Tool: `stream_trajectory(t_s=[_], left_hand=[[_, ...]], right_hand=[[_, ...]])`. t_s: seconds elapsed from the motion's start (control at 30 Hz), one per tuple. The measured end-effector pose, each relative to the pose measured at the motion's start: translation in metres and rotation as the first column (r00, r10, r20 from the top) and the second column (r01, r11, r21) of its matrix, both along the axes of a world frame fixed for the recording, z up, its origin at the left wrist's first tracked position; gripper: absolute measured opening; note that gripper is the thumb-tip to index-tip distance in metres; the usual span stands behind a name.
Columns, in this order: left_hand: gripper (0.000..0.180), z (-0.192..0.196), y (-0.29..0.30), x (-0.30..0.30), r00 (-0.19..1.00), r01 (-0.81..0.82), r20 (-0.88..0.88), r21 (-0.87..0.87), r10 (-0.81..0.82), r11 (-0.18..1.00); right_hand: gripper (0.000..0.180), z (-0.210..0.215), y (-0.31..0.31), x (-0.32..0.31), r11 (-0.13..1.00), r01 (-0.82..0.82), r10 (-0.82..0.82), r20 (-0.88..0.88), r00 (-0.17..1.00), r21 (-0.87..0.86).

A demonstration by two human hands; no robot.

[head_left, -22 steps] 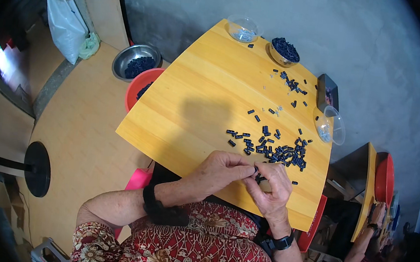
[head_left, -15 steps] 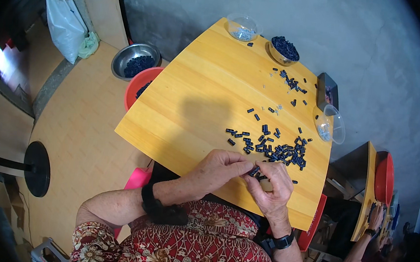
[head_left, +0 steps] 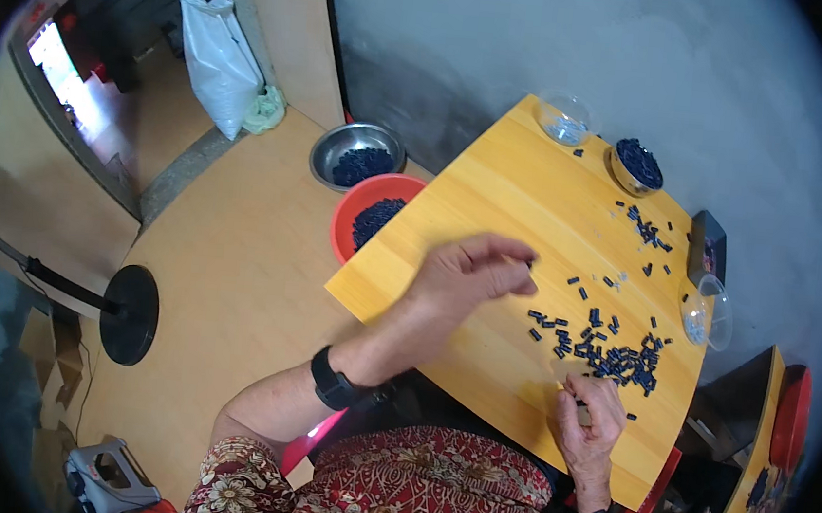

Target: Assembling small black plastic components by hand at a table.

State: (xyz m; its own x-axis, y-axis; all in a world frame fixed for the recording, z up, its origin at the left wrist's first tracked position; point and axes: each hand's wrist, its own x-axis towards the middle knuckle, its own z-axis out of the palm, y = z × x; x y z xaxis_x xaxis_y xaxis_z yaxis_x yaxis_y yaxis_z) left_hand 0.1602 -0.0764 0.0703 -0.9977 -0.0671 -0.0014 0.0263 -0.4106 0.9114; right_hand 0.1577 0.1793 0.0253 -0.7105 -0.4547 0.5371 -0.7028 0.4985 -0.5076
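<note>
Head view: and here it all is, both hands above the yellow table.
Left hand: up it hangs, blurred, between the near-left corner and the heap, thumb and fingertips pinching what looks like a small black piece.
Right hand: low over the near edge, fingers curled, just beside the heap; whether anything sits in that grip, I cannot tell.
Black heap: plenty to go, it seems! Loose black pieces crowd toward the right edge, with a smaller scatter near the far edge.
Far side: a clear tub at the far-left corner, a piled bowl beside it, then a black tray and a tilted clear cup.
Beyond the left edge: a red basin and a steel bowl, both carrying dark pieces; finished or raw, no telling.
</note>
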Motion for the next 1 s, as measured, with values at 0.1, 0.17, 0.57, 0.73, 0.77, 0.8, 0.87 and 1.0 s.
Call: stream_trajectory(t_s=[0.1,0.17,0.57,0.73,0.77,0.8,0.87,1.0], left_hand=[[0.019,0.011,-0.038,-0.01,0.982,-0.175,-0.077,-0.056,0.171,0.983],[0.02,0.008,-0.066,-0.023,0.965,-0.238,-0.145,-0.123,0.22,0.963],[0.02,-0.052,-0.133,-0.065,0.867,-0.4,0.264,-0.14,0.424,0.906],[0.018,-0.003,-0.074,-0.054,0.959,-0.24,0.107,-0.186,0.262,0.953],[0.018,0.003,-0.062,-0.051,0.964,-0.219,0.111,-0.176,0.24,0.96],[0.018,0.007,-0.05,-0.049,0.983,-0.138,0.09,-0.202,0.158,0.97],[0.019,0.013,-0.019,-0.041,0.997,0.015,0.077,-0.19,-0.001,0.982],[0.022,0.008,0.032,-0.023,0.952,0.298,0.125,-0.174,-0.279,0.939]], right_hand=[[0.016,-0.001,0.0,0.0,1.0,0.004,-0.004,0.001,1.0,0.0],[0.016,-0.001,-0.001,0.0,1.0,-0.005,0.005,-0.009,1.0,-0.006],[0.016,0.004,0.004,-0.002,1.0,-0.001,0.002,-0.027,1.0,0.019],[0.014,0.013,0.012,-0.007,0.998,-0.024,0.029,-0.077,0.997,0.059],[0.013,0.02,0.016,-0.009,0.997,-0.02,0.03,-0.115,0.993,0.081],[0.011,0.027,0.026,-0.012,0.995,0.029,-0.013,-0.163,0.987,0.098],[0.012,0.039,0.047,-0.015,0.978,0.205,-0.198,-0.149,0.969,0.033],[0.013,0.05,0.097,-0.015,0.888,0.458,-0.444,0.172,0.879,-0.049]])
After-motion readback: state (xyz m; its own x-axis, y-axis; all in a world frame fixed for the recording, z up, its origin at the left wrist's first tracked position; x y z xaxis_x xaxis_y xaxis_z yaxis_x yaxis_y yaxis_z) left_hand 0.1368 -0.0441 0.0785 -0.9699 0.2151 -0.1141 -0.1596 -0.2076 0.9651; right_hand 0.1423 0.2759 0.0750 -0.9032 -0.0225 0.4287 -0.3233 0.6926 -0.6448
